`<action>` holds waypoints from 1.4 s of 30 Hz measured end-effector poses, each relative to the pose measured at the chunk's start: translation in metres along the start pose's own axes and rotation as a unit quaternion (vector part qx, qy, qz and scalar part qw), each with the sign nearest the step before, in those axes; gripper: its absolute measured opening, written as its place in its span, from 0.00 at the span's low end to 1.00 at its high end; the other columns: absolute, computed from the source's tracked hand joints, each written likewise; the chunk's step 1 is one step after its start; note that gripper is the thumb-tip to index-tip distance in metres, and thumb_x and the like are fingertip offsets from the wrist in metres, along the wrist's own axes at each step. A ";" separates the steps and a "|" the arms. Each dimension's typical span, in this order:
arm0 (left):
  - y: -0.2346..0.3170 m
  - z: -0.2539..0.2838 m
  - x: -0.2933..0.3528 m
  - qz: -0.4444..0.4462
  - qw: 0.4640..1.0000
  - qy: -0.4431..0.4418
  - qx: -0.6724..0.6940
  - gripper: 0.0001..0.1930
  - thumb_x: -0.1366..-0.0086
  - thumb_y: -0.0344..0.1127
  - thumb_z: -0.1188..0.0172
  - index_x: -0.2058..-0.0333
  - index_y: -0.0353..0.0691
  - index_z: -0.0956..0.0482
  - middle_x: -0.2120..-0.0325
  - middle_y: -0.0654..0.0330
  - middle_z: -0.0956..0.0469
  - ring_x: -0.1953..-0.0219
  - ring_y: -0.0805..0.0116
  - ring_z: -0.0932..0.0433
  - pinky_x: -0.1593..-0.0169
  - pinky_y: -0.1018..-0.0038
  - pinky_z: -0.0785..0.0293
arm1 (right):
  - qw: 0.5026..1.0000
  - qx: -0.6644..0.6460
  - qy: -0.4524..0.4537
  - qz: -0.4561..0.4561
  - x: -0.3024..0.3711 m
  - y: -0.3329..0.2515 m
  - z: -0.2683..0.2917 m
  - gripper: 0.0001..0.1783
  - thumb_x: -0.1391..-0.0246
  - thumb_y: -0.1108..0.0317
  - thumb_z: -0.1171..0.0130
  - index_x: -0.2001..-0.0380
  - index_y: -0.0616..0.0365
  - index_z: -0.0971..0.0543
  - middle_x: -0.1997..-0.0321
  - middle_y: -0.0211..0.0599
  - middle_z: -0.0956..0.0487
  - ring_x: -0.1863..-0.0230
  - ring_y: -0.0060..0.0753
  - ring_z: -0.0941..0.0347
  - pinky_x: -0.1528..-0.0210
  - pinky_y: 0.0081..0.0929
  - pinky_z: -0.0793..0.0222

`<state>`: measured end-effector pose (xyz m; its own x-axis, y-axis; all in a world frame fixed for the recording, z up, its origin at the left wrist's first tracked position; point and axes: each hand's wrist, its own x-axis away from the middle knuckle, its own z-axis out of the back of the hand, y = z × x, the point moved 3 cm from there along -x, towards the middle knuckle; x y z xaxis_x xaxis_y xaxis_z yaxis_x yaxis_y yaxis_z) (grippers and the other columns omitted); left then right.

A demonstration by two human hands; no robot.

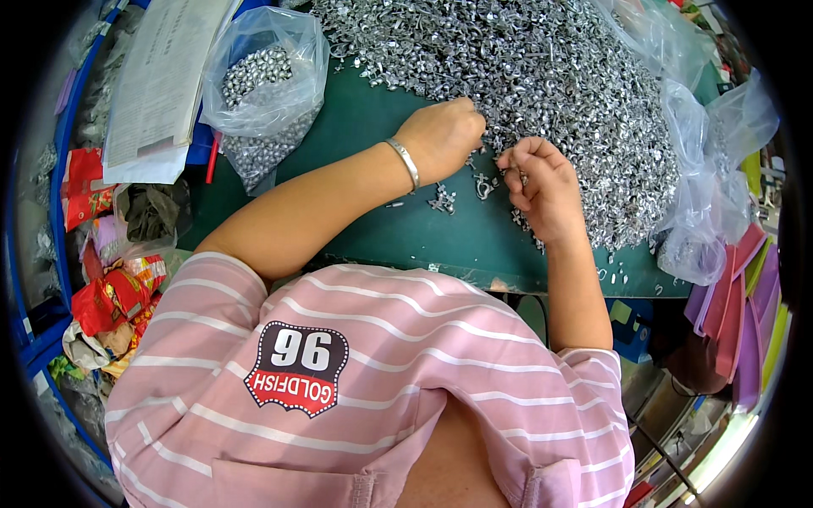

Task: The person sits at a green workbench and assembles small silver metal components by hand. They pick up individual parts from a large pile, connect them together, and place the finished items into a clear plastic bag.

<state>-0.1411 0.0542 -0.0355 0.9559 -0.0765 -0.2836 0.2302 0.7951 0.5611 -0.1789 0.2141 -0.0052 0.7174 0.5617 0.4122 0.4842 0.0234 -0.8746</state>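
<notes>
A big heap of small silver metal charms (525, 68) covers the far and right part of the green table (356, 110). At the heap's near edge, my left hand (442, 135) is closed, its knuckles up and fingertips hidden; a silver bracelet (404, 164) circles its wrist. Beside it on the right, my right hand (542, 188) has its fingers curled in a pinch over the edge of the heap. What either hand holds, if anything, is too small or hidden to tell. Between and below the hands lie a few loose charms (442, 200) on the green surface.
A clear plastic bag (269, 102) of silver beads stands at the left, beside stacked papers (165, 76) and a red pen (212, 157). Empty-looking clear bags (699, 186) edge the heap at right. Colourful plastic strips (737, 317) hang beyond the table's right end.
</notes>
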 end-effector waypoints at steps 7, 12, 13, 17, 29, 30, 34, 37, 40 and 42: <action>-0.001 0.019 0.002 0.068 0.991 -0.007 0.112 0.06 0.51 0.32 0.39 0.74 0.37 0.23 0.78 0.57 0.27 0.75 0.62 0.26 0.68 0.69 0.27 | 0.675 0.673 0.076 0.292 -0.009 0.007 -0.023 0.06 0.48 0.67 0.45 0.71 0.59 0.27 0.73 0.45 0.23 0.74 0.50 0.24 0.73 0.43 0.28; -0.020 0.026 0.000 0.288 0.853 -0.010 0.434 0.06 0.49 0.31 0.44 0.74 0.35 0.23 0.78 0.62 0.24 0.77 0.71 0.26 0.72 0.73 0.28 | 0.638 0.699 0.054 0.320 -0.007 0.006 -0.026 0.04 0.55 0.74 0.46 0.73 0.58 0.28 0.75 0.41 0.25 0.73 0.46 0.24 0.73 0.39 0.28; -0.019 0.024 -0.002 0.221 0.915 0.015 0.336 0.06 0.49 0.31 0.43 0.73 0.35 0.23 0.78 0.60 0.24 0.77 0.69 0.26 0.71 0.72 0.28 | 0.632 0.703 0.049 0.323 -0.007 0.005 -0.026 0.04 0.55 0.74 0.45 0.73 0.58 0.28 0.75 0.41 0.25 0.73 0.46 0.24 0.73 0.39 0.27; -0.013 0.005 -0.006 0.025 0.996 0.072 0.037 0.04 0.47 0.30 0.41 0.73 0.37 0.22 0.75 0.55 0.26 0.72 0.58 0.25 0.66 0.66 0.27 | 0.618 0.706 0.030 0.345 -0.010 0.006 -0.024 0.04 0.55 0.76 0.46 0.72 0.59 0.28 0.76 0.38 0.26 0.72 0.42 0.24 0.73 0.35 0.28; -0.011 0.003 -0.002 -0.035 0.995 0.079 -0.049 0.03 0.48 0.28 0.40 0.73 0.39 0.25 0.74 0.56 0.29 0.69 0.54 0.26 0.67 0.62 0.28 | 0.690 0.641 0.057 0.331 -0.019 -0.007 -0.023 0.08 0.47 0.67 0.46 0.72 0.60 0.23 0.73 0.45 0.21 0.73 0.51 0.23 0.71 0.39 0.27; -0.011 0.004 -0.002 -0.032 0.996 0.068 -0.052 0.03 0.48 0.28 0.40 0.73 0.39 0.25 0.73 0.55 0.29 0.69 0.53 0.26 0.67 0.62 0.28 | 0.663 0.678 0.065 0.311 -0.020 -0.003 -0.028 0.07 0.48 0.67 0.47 0.73 0.60 0.24 0.73 0.45 0.21 0.73 0.49 0.23 0.71 0.40 0.27; -0.014 0.010 0.003 -0.029 0.998 0.061 -0.009 0.02 0.46 0.29 0.41 0.73 0.38 0.25 0.74 0.56 0.28 0.73 0.56 0.26 0.70 0.65 0.29 | 0.636 0.726 0.075 0.251 -0.020 0.001 -0.033 0.07 0.49 0.67 0.44 0.68 0.57 0.23 0.73 0.44 0.22 0.72 0.51 0.25 0.70 0.44 0.28; -0.016 0.016 0.002 0.148 0.967 0.004 0.206 0.05 0.43 0.31 0.44 0.74 0.36 0.26 0.76 0.59 0.28 0.80 0.65 0.28 0.76 0.71 0.32 | 0.617 0.717 0.040 0.322 -0.018 0.003 -0.029 0.07 0.48 0.68 0.46 0.75 0.61 0.27 0.77 0.42 0.23 0.78 0.41 0.23 0.75 0.36 0.28; -0.017 0.025 0.000 0.314 0.801 -0.048 0.507 0.08 0.42 0.34 0.46 0.73 0.34 0.26 0.78 0.63 0.28 0.82 0.72 0.31 0.80 0.77 0.35 | 0.866 0.464 -0.028 0.184 -0.013 -0.002 -0.026 0.07 0.48 0.69 0.47 0.73 0.63 0.27 0.82 0.33 0.26 0.82 0.29 0.28 0.78 0.27 0.32; -0.021 0.017 -0.002 0.359 0.797 -0.050 0.483 0.10 0.44 0.36 0.43 0.71 0.34 0.23 0.78 0.61 0.25 0.81 0.70 0.28 0.77 0.76 0.31 | 0.975 0.183 -0.048 0.117 -0.016 -0.003 -0.004 0.06 0.49 0.70 0.47 0.74 0.62 0.26 0.83 0.25 0.31 0.85 0.18 0.38 0.84 0.17 0.45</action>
<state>-0.1442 0.0274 -0.0331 0.9034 0.1031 0.4163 -0.3956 -0.1746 0.9017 -0.1893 0.2014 -0.0084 0.7275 0.6620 0.1805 0.0894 0.1693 -0.9815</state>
